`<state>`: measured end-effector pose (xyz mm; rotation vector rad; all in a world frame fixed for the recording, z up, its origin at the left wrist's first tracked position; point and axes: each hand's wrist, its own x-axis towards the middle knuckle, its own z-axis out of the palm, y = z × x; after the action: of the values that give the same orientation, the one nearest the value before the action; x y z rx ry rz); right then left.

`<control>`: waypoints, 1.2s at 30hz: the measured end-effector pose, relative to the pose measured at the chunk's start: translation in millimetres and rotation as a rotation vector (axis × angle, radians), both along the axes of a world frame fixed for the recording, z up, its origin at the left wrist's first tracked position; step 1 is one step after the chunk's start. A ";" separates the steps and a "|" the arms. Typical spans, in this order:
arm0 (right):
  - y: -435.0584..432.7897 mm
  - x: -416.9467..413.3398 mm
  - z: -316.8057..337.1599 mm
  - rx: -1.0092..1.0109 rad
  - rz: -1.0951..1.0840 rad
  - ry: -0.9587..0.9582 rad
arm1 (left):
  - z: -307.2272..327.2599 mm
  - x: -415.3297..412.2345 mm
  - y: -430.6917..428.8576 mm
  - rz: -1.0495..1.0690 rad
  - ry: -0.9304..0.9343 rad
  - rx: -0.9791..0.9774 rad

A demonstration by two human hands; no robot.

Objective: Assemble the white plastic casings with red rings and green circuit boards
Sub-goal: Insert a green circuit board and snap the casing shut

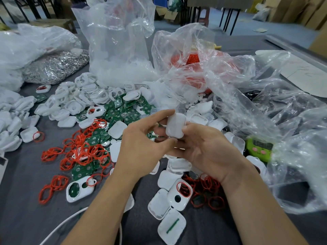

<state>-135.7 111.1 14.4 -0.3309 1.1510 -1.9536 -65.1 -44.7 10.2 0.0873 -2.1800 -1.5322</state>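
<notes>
In hand: one white casing (pixel 175 125), pinched by curled fingers (pixel 159 114) of left hand (pixel 141 149) and right hand (pixel 205 151). Unassembled: heaps of red rings (pixel 79 152), green boards (pixel 123 110).

Assembly workshop: heaped white casings (pixel 70 98), bulk plastic bags (pixel 115 41), cardboard boxes (pixel 286 13).

White casings (pixel 99 96), red rings (pixel 51 153) and green circuit boards (pixel 115 112) lie on my bench (pixel 26 200) in heaps past counting. I count one green timer (pixel 259 149), one white cable (pixel 67 218), and one casing (pixel 175 125) in my fingers (pixel 159 114).
</notes>
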 end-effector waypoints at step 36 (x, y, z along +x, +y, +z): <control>-6.7 5.4 -8.0 0.430 -0.405 0.810 | 0.6 -3.6 -3.7 -0.093 -0.026 0.438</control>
<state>-130.3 104.3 6.4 -0.7353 2.2603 -1.8634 -68.7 -48.3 10.8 0.1485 -1.8524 -2.0488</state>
